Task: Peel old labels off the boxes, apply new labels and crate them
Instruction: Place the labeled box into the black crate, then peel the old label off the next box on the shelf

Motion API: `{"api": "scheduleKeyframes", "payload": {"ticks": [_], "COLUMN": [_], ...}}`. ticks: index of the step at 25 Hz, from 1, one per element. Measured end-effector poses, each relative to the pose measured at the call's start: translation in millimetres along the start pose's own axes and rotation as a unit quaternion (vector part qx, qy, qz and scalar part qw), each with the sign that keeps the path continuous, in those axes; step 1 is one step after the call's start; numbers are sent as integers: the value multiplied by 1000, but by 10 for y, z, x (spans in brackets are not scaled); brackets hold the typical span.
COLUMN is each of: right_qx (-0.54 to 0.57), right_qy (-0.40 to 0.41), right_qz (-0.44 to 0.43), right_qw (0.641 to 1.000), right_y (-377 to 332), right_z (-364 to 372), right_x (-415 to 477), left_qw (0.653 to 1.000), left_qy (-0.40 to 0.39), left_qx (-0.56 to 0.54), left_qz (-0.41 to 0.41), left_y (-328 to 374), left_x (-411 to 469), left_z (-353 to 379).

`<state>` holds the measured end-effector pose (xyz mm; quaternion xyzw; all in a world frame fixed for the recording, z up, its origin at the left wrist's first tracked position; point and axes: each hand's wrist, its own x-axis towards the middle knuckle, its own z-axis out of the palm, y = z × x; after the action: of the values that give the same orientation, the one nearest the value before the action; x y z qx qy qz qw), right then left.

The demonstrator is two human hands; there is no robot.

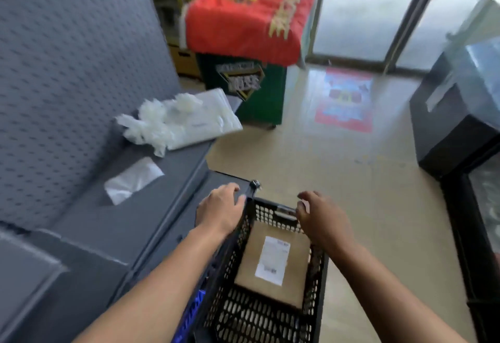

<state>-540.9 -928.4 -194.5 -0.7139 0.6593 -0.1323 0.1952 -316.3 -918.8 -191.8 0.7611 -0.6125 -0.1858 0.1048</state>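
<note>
Lying flat in the bottom of a black perforated crate (pixel 266 215), the brown cardboard box (pixel 250 259) shows a white label (pixel 272 260) on its upper face. The left hand (pixel 220 211) rests over the crate's far left corner, its fingers (pixel 234 191) close together and gently bent. The right hand (pixel 319 221) is at the far rim, fingers (pixel 307 196) curled and slightly apart; whether they grip the rim I cannot tell. Left of the crate runs a grey shelf (pixel 121 229) with a small clear bag (pixel 132 179) and a heap of white plastic bags (pixel 194 121). Beyond stand a green stand (pixel 261 104) under a red cloth (pixel 243 18), a floor sticker (pixel 345 99) and a black cabinet (pixel 454 137).
</note>
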Motion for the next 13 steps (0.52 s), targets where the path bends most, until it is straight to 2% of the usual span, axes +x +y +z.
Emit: {"api": "scheduleKeyframes", "payload": {"ticks": [5, 8, 13], "right_qx": [-40, -11, 51], "right_qy": [69, 97, 80], "right_qz": [-190, -291, -449], "right_qw": [978, 952, 888], "right_y": [-1342, -2326, -3965], "right_z": [-1068, -1415, -1570], "right_x": [-158, -485, -1406], "left_qw": [980, 952, 888], "left_qy": [194, 297, 417], "left_qx": [-32, -19, 2], "left_qz": [-21, -72, -196], "left_y": [-43, -447, -1325], "left_x": [-705, -1420, -3034], "left_z": [-1822, -2718, -3827]}}
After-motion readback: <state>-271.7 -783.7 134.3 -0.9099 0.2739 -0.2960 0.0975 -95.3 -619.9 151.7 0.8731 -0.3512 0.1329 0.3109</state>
